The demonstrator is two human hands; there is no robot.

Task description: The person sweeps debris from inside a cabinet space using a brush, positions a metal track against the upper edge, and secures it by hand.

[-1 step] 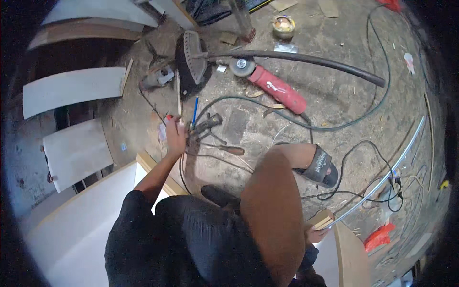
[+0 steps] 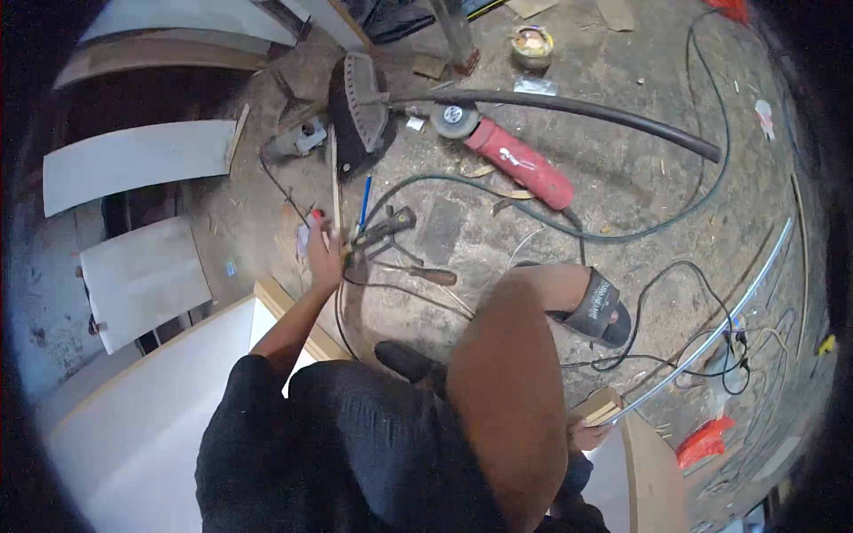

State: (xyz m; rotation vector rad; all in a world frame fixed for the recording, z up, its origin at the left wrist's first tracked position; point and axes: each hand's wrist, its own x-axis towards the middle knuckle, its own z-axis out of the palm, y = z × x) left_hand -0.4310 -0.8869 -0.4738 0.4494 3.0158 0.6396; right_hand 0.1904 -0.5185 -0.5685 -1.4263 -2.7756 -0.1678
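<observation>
My left hand (image 2: 323,255) reaches down to the floor with its fingers apart, close beside a small red-tipped thing (image 2: 317,214) whose kind I cannot make out. A thin wooden strip (image 2: 335,173) and a blue pencil-like stick (image 2: 365,202) lie just beyond it. To its right are a dark metal tool (image 2: 386,227) and a wooden-handled tool (image 2: 433,275). Low on the right, my right hand (image 2: 586,435) is closed on a small wooden block (image 2: 597,407). The end of a long silvery strip (image 2: 711,339) meets the block there; its contact with my fingers is partly hidden.
A red angle grinder (image 2: 520,164) lies ahead, its cable winding rightward. Behind it rests a dark pipe (image 2: 577,108); a small round pot (image 2: 531,46) stands farther back. White wood-edged panels (image 2: 160,391) flank me. My sandalled foot (image 2: 597,311) stands among cables.
My left hand has shifted slightly left along the floor, and its fingers look more spread. My right hand stays on the block. The whole view has moved a little.
</observation>
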